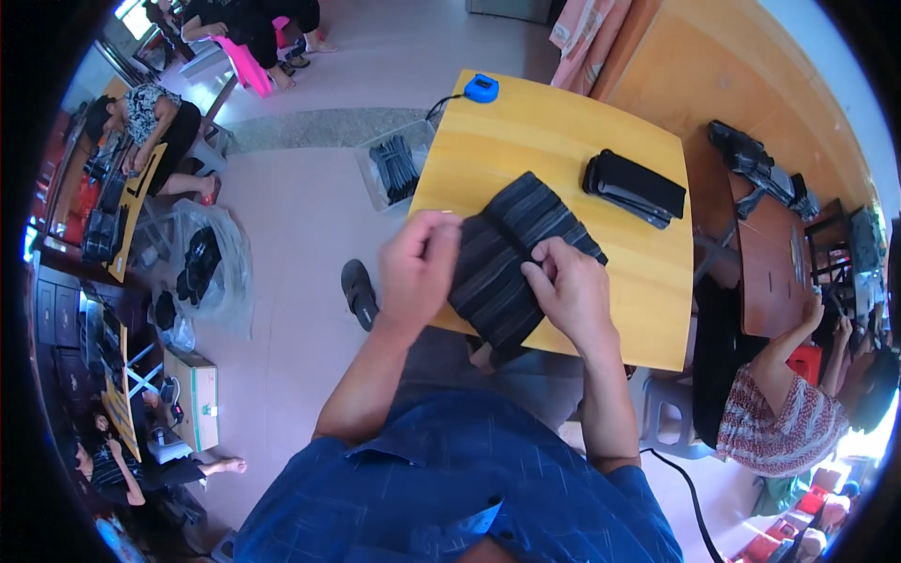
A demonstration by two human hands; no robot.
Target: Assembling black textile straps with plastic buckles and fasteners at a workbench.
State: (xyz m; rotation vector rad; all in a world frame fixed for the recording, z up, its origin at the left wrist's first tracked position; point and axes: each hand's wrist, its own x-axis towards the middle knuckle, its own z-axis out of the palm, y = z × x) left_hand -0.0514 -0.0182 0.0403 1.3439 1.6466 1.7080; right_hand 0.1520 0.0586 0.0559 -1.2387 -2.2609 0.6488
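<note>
A bundle of flat black strips [526, 211], laid side by side, rests at the near left edge of the yellow table [648, 324]. A narrow black band [508, 235] crosses its middle. My right hand [574, 289] is closed, with thumb and forefinger pinched at the band's end on top of the bundle. Left of the bundle, my left hand [420, 272] is raised with its fingers curled in and slightly blurred. Whatever it may hold cannot be made out.
On the table lie a stack of black pieces [636, 188] and a blue timer [481, 88] with a cord. A clear bin of black strips [394, 169] stands left of the table. A dark slipper [358, 293] lies on the floor. Other people sit at tables on both sides.
</note>
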